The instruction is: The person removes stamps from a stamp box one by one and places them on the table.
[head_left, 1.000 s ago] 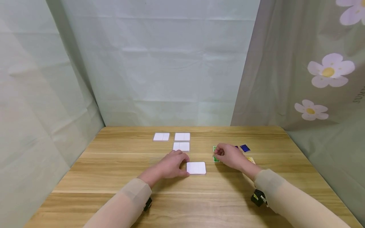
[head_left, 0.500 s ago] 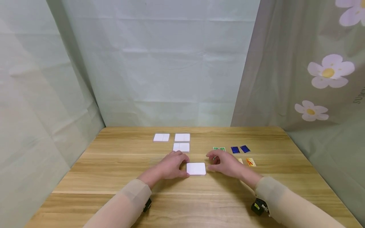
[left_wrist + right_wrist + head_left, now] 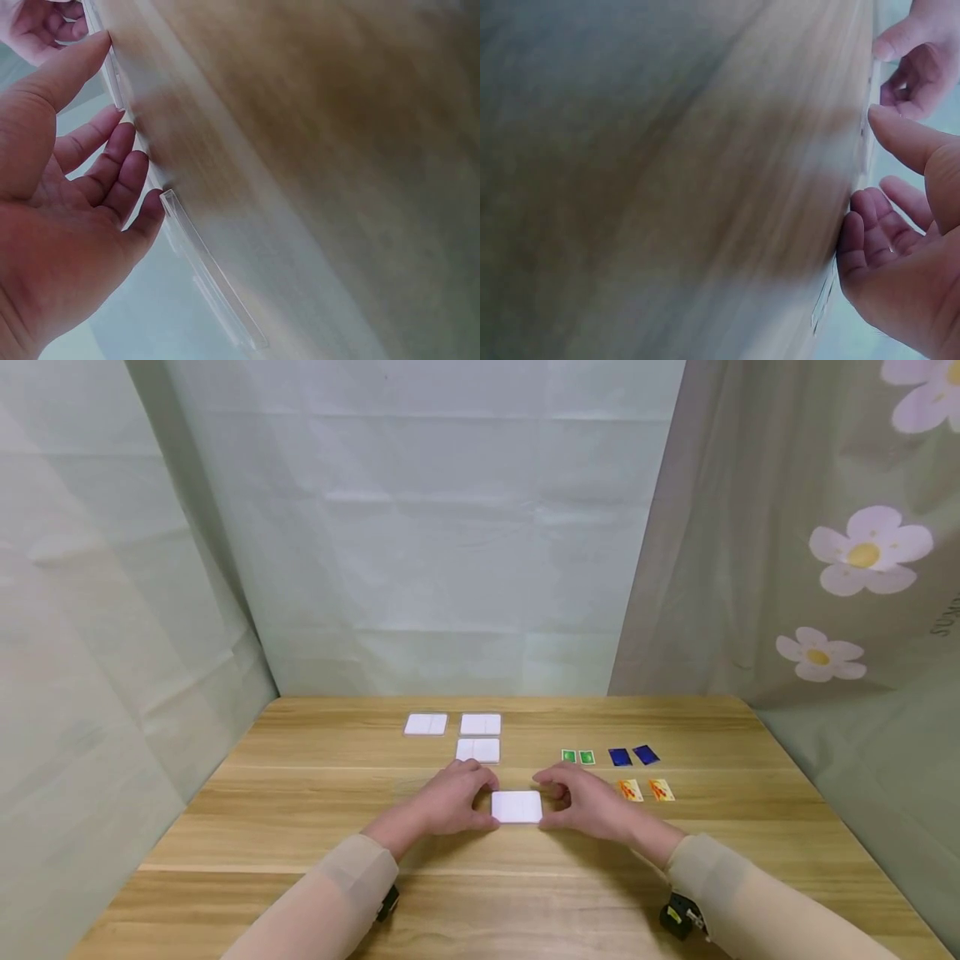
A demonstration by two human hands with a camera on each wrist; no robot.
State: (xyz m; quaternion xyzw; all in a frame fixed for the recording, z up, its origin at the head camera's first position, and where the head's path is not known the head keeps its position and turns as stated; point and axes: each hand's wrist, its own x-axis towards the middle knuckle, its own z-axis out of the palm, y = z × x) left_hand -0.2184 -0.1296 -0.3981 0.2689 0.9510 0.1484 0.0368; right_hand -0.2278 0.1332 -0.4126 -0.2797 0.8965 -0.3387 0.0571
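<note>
In the head view, a thin white rectangular card [image 3: 517, 807] with rounded corners lies in front of the person. My left hand [image 3: 453, 797] holds its left edge between thumb and forefinger. My right hand [image 3: 588, 800] has its thumb at the near right corner and its curled forefinger by the far right corner. The left wrist view shows the left thumb [image 3: 82, 64] at the card's edge, with the other fingers loosely bent. In the right wrist view, the right thumb [image 3: 900, 139] meets the same edge; the remaining fingers curl near the wooden table [image 3: 667, 225].
Farther back lie three white cards [image 3: 478, 750] in clear holders. On the right are two green cards [image 3: 577, 757], two dark blue cards [image 3: 632, 756] and two orange-yellow cards [image 3: 646, 790]. A clear flat piece [image 3: 214, 277] lies left of the left hand.
My right hand has left the green cards and moved left and nearer, to the white card's right side. The left hand keeps its place at the left edge.
</note>
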